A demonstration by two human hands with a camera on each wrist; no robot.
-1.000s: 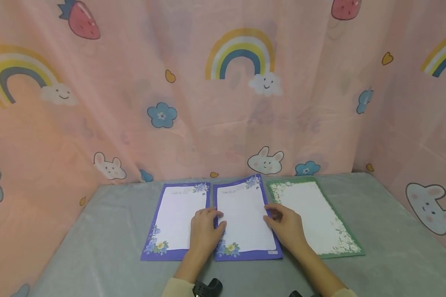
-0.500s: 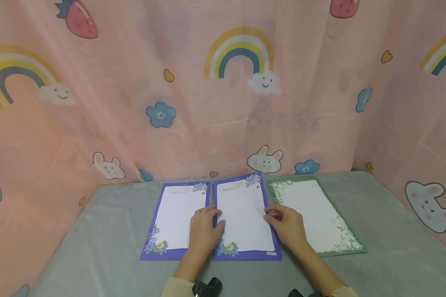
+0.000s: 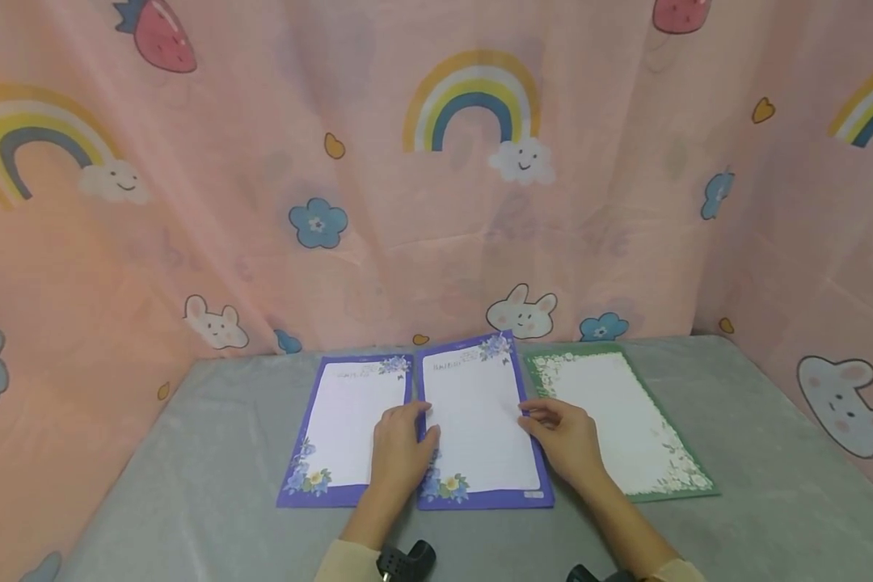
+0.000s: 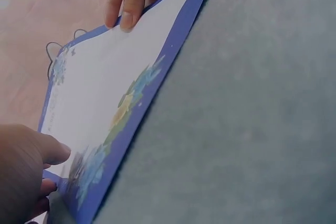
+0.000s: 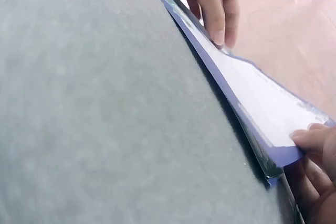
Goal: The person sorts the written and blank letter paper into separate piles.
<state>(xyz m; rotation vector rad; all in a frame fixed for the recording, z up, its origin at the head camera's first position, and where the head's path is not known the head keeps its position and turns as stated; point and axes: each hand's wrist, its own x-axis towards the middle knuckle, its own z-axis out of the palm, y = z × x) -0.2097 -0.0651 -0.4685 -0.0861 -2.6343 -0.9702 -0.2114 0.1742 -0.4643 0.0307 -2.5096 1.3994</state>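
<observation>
A sheet of writing paper (image 3: 480,428) with a violet floral border lies between the two hands in the head view, its far end raised slightly. My left hand (image 3: 398,449) holds its left edge, with the thumb on top. At the right edge, my right hand (image 3: 566,440) pinches the paper between thumb and fingers. In the right wrist view, that edge of the sheet (image 5: 252,93) stands above a darker patterned layer underneath. The left wrist view shows the sheet (image 4: 105,77) tilted, with the right fingertips (image 4: 127,22) on its far edge.
A matching violet-bordered sheet (image 3: 342,420) lies to the left, partly under the left forearm. On the right lies a green-bordered sheet (image 3: 604,404) with white flowers, partly covered by the right hand. A grey cloth (image 3: 189,485) covers the table; a pink printed curtain (image 3: 378,283) hangs behind.
The far end of the middle sheet has risen a little. Both hands keep almost the same places at its side edges, and the head view has shifted slightly.
</observation>
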